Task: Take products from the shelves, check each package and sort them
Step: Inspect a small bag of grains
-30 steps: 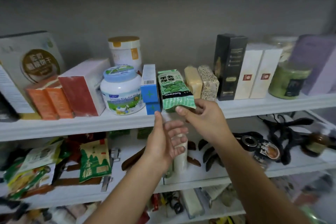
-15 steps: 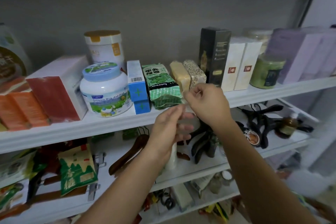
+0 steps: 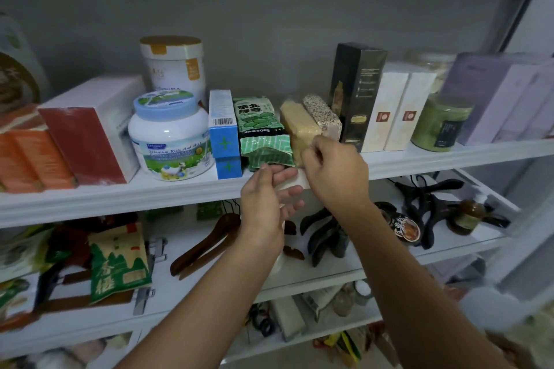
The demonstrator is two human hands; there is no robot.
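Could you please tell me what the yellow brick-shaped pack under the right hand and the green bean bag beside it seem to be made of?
The yellow brick-shaped pack looks like clear glossy plastic film vacuum-tight around grain, its surface granular. The green bean bag looks like printed glossy plastic film, creased with highlights along its lower folds. Neither is certain.

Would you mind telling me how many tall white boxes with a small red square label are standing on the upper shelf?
2. One white box stands against the black box; the second white box stands directly right of it, beside the green jar. Others could be hidden behind.
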